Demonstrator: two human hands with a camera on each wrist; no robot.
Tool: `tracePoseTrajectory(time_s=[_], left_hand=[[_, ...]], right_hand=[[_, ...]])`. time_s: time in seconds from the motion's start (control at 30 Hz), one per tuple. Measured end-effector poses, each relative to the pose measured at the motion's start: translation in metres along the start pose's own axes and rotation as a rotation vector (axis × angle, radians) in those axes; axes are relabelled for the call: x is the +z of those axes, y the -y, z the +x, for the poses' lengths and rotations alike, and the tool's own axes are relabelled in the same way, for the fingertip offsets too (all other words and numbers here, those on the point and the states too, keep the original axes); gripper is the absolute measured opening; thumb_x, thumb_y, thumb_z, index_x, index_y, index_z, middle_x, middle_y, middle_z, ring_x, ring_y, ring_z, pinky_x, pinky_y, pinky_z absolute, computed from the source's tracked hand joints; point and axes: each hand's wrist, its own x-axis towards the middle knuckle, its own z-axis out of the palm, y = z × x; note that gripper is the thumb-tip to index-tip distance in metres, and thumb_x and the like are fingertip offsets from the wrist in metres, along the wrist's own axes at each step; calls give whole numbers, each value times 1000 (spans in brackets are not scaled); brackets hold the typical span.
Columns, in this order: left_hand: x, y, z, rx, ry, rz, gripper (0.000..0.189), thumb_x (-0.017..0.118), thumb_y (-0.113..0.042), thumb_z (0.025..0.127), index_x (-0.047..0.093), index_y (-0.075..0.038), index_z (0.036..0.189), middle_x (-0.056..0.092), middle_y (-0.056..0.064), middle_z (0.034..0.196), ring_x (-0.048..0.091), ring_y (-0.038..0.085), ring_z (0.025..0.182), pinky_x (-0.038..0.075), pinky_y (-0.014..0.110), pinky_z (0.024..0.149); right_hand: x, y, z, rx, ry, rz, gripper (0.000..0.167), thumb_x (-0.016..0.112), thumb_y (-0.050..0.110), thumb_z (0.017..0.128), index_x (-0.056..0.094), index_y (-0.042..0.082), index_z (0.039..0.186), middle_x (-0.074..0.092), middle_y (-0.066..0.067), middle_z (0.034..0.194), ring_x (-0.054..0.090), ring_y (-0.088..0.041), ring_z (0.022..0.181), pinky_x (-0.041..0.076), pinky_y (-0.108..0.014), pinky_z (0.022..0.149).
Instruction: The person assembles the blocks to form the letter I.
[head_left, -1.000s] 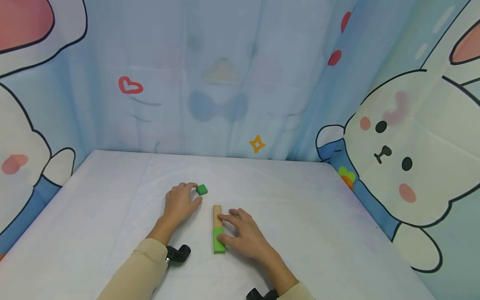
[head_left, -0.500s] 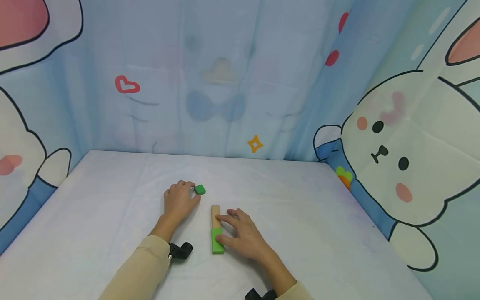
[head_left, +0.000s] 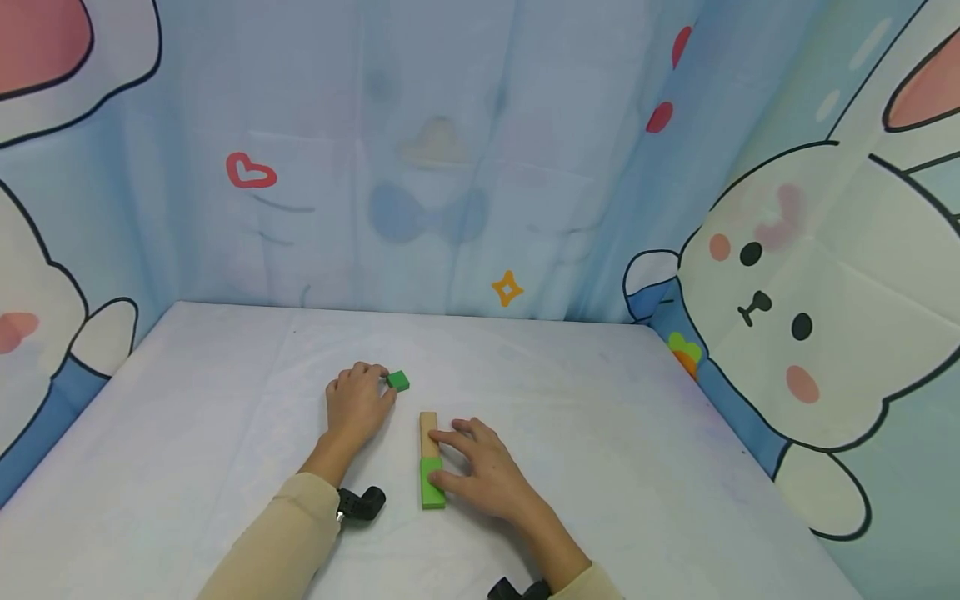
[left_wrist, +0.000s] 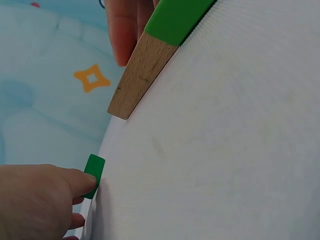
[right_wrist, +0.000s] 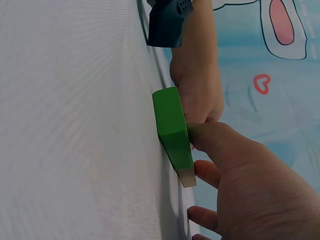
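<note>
At the middle of the table, a green block (head_left: 432, 492) and a plain wooden block (head_left: 428, 423) lie end to end in one straight row, touching. My right hand (head_left: 491, 475) rests on this row: the thumb touches the green block, and the index finger touches the wooden one. Farther back and to the left, my left hand (head_left: 358, 404) pinches a small dark green block (head_left: 398, 381) between thumb and index finger. The left wrist view shows the thumb pressed to the face of that small block (left_wrist: 94, 172), which stands at the white tabletop, apart from the row.
A white cloth covers the table (head_left: 637, 467). Behind it hangs a blue curtain (head_left: 315, 100) printed with cartoon rabbits. Black wrist cameras sit on both wrists, the left one (head_left: 363, 504) close to the tabletop beside the forearm.
The head view has shifted slightly, so everything appears a little farther left. Both hands keep their places on the blocks, and the blocks show no clear movement on the table.
</note>
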Motion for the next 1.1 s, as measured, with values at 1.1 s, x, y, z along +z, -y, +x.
tracePoseTrajectory(time_s=[1.1], left_hand=[[8,-15,-2,61,37,-151,33,66,-25,101,68,-14,132,63,16,139,52,44,135,26,67,119]], right_hand=[[-2,-2,0,-34,-5,3,60,71,51,90,62,27,144,48,-12,156,30,-44,154,30,-69,118]])
